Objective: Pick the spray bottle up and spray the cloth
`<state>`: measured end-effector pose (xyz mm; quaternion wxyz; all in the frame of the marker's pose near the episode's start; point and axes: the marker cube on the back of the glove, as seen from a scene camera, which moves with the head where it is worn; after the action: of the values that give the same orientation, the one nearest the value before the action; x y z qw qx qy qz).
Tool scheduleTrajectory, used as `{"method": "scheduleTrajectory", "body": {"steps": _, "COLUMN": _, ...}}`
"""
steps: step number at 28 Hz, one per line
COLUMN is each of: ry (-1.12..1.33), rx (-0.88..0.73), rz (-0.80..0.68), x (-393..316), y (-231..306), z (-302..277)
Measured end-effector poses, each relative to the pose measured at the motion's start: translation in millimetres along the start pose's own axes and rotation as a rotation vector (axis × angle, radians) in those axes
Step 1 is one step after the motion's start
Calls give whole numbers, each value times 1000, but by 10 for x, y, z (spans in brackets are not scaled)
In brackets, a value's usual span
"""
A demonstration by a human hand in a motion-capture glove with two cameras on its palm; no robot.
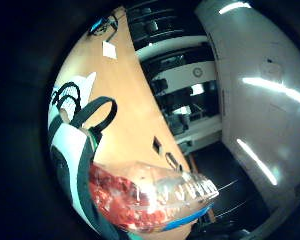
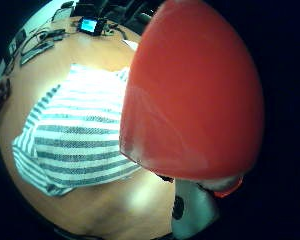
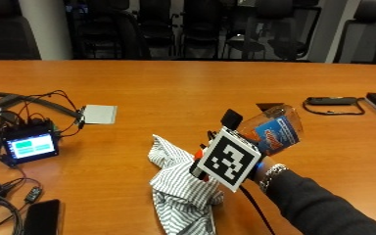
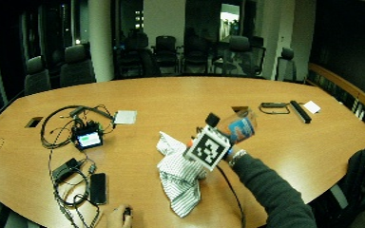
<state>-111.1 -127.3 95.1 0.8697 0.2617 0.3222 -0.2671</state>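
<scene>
Hands first: the gloved right hand (image 3: 240, 152) is wrapped round one spray bottle (image 3: 276, 129), lifted off the table (image 3: 175, 93) and tipped so its base points up and away while its red head (image 2: 192, 95) leans toward the cloth. That tilt looks meant to aim the nozzle downward for spraying. One striped cloth (image 3: 181, 188) lies crumpled on the table just below and ahead of the hand, within the spray's likely path. Further off on the hand's far side sit one small screen device (image 3: 30, 147) amid cables and one dark phone (image 3: 41, 215). A bare hand (image 4: 116, 217) rests at the table's near edge, well apart from the cloth.
</scene>
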Motion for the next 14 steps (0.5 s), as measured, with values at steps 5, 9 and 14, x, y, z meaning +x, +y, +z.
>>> {"method": "scheduleTrajectory", "body": {"steps": 5, "ry": 95, "rx": -37, "rz": 107, "x": 219, "y": 322, "z": -56}}
{"method": "scheduleTrajectory", "body": {"steps": 9, "ry": 28, "rx": -140, "rz": 260, "x": 230, "y": 860, "z": -60}}
{"method": "scheduleTrajectory", "body": {"steps": 14, "ry": -147, "rx": -101, "rz": 443, "x": 297, "y": 875, "z": -114}}
